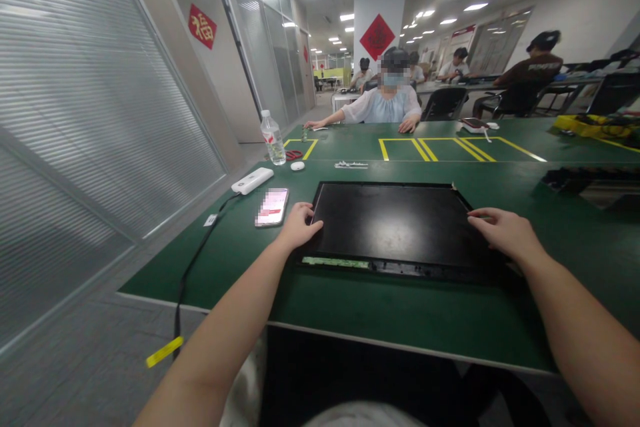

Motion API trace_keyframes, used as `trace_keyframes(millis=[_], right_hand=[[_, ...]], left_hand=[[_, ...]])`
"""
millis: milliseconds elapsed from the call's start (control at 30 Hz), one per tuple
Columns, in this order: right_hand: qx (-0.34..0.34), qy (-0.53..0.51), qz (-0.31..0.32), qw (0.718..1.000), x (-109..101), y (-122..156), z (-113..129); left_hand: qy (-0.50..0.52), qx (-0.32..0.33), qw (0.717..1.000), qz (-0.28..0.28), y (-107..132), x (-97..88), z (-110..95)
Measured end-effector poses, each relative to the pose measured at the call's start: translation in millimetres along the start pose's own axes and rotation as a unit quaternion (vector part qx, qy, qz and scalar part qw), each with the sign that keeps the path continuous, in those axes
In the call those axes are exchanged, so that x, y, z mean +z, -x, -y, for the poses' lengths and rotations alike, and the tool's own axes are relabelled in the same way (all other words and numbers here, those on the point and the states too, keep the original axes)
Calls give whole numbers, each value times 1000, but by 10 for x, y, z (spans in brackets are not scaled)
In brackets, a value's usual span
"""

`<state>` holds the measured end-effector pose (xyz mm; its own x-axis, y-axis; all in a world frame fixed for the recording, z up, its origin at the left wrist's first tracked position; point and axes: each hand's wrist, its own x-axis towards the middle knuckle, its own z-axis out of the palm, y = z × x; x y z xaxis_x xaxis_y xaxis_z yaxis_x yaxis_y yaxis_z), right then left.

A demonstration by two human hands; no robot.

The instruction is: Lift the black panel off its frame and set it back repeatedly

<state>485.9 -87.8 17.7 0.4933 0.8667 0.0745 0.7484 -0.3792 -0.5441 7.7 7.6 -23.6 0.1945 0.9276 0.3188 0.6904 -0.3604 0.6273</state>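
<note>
A flat black panel (400,223) lies on the green table (400,313) straight in front of me, with a strip of green circuit board along its near edge. My left hand (299,225) grips the panel's left edge, fingers curled over the rim. My right hand (503,232) rests on the panel's right edge with its fingers laid along it. Both hands hold the panel by its sides.
Left of the panel lie a phone (272,207), a white power bank (253,180) with a black cable, a water bottle (273,137) and a white mouse (297,165). A seated person (385,105) faces me across the table. Yellow tape marks (435,149) outline boxes. Other people sit further back.
</note>
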Motion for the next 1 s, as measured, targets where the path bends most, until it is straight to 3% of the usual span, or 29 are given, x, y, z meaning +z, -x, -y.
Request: trace_keyframes(millis=[1000], right_hand=[[58, -76, -10, 995, -41, 73, 65]], left_hand=[[6, 17, 999, 28, 12, -7, 13]])
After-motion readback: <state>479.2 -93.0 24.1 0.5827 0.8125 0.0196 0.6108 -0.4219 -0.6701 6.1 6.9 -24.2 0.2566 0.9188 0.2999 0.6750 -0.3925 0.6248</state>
